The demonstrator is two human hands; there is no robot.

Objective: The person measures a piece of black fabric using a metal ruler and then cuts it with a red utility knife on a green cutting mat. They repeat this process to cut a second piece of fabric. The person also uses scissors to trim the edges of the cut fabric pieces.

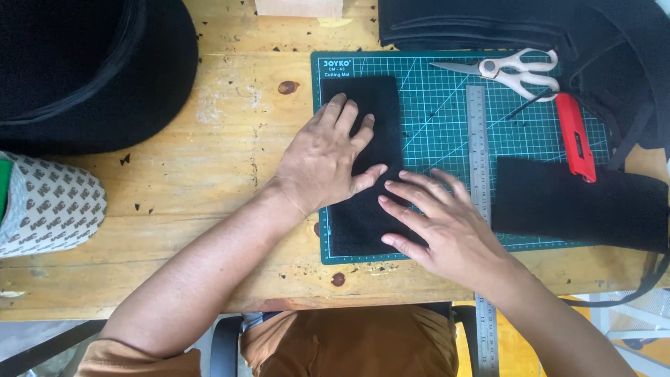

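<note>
A black fabric strip [363, 167] is pressed flat under both open palms, left hand [324, 160] on its middle, right hand [436, 227] on its lower right edge, nothing pinched. It's laid along the left edge of the green cutting mat [447, 126] near the desk's front edge, with a steel ruler [478, 139], white scissors [513, 70] and red cutter [576, 136] parked toward the mat's right side.

Matt black fabric strip [363, 164], wooden table [209, 146]
</note>
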